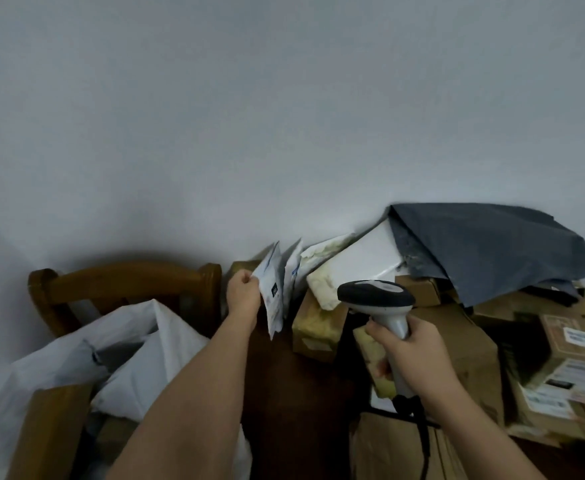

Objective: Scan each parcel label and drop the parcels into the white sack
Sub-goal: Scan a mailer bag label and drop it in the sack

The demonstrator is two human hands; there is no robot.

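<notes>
Head view
Left hand (243, 293): raised beside the parcel pile; a thin white mailer (273, 293) with a printed label is pinched at its edge by curled fingers (246, 278) and held upright.
Right hand (411, 355): fingers wrapped round the grey handle of a barcode scanner (380, 302); the dark scanner head is turned towards the mailer.
White sack (138, 355): seen at lower left, mouth open, draped against a wooden chair (124, 282).
Parcel pile: a white padded parcel (357, 265) is leaned on brown cartons (457, 327) on the table, partly covered by a dark grey bag (485, 247).
Labelled cartons (561, 372): stacked at far right, blurred.
</notes>
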